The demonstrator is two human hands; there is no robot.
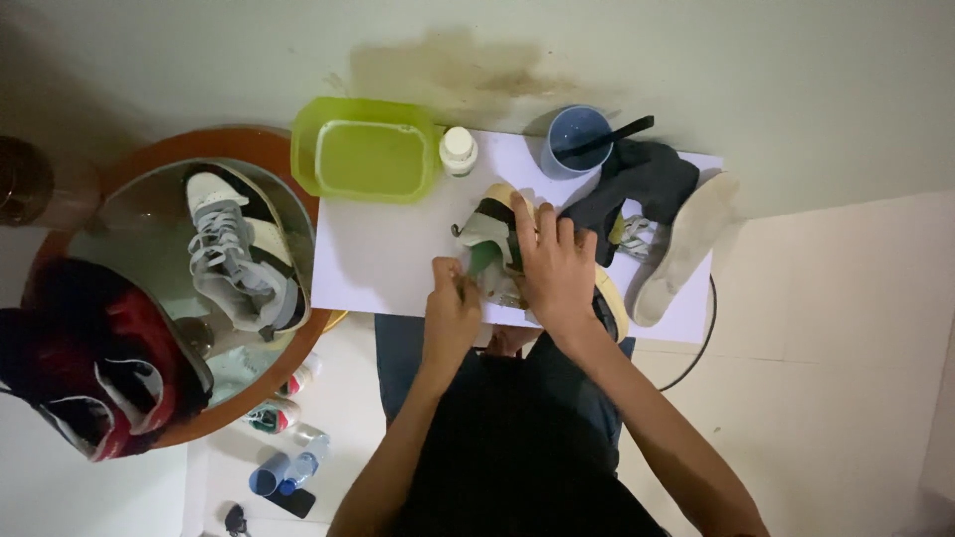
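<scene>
Right hand (557,267): I see it spread flat over a shoe (497,231), fingers wrapped across the upper, pinning it to the white board (383,254).
Left hand (453,303): closed around a small green tool (481,261), its tip against the shoe's side; what kind of tool I cannot tell.
Shoe: on its side at the board's middle, under my right hand and just right of my left.
Behind: green tub (366,151), white bottle (459,149), blue cup (576,140) with a dark handle in it.
Right: second shoe (686,249) sole-up, beside a dark cloth (645,184).
Left: round basin (169,288) holding a grey-laced shoe (239,254).
</scene>
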